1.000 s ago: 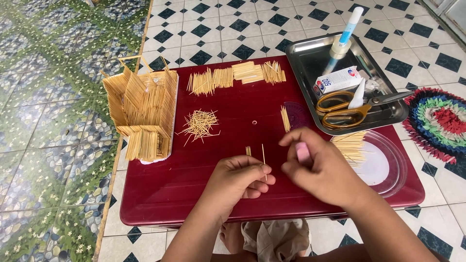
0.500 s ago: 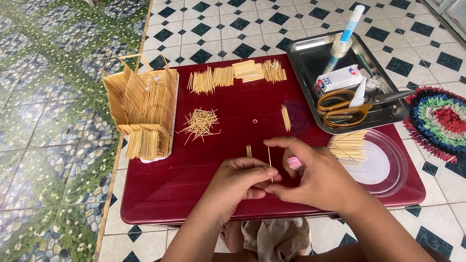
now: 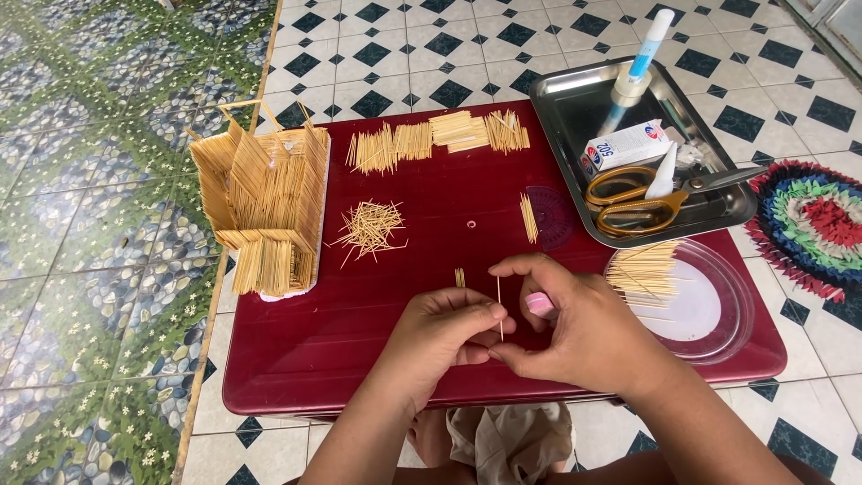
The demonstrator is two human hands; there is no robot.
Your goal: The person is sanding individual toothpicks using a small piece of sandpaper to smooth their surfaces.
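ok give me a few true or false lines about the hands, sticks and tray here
1. Both hands, left hand and right hand, pinch one thin stick. True.
2. The scissors lie on the red table. False: they lie in the metal tray.
3. The stick house stands at the table's left edge. True.
4. The clear plate is bare. False: a bundle of sticks lies on it.
5. The glue bottle lies on the rug. False: it is in the tray.

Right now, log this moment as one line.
left hand: pinching toothpick | right hand: pinching same toothpick | toothpick: upright | surface: red table
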